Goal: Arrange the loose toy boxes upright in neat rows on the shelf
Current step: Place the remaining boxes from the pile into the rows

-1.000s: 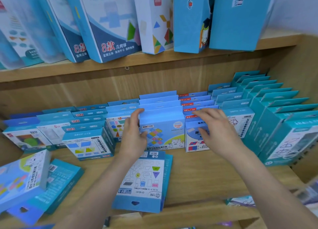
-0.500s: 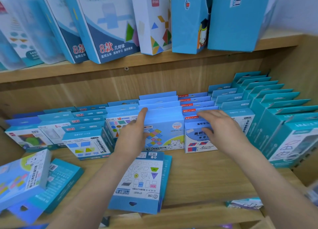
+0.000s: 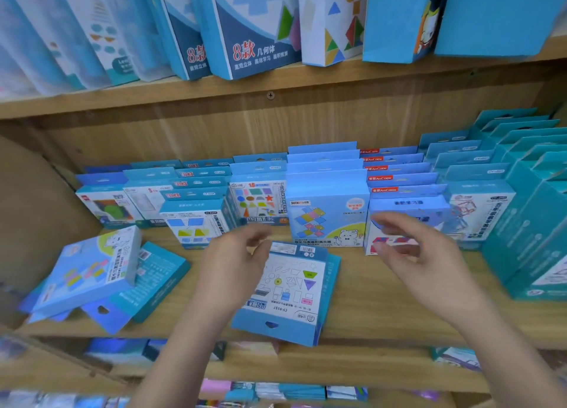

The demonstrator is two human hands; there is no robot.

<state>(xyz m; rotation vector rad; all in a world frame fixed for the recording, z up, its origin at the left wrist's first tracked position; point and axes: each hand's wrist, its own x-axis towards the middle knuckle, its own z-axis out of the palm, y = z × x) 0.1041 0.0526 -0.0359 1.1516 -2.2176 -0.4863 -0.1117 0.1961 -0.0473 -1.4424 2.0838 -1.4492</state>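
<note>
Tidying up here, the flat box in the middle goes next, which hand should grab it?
Probably left. The left hand is empty and overlaps the left edge of the flat box; the right hand, also empty, hangs off to its right, in front of the upright boxes.

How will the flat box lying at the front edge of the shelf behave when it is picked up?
The flat box is thin cardboard, so probably light and fairly stiff. Its near end seems to overhang the shelf edge, so a push toward the person could tip it off.
</note>
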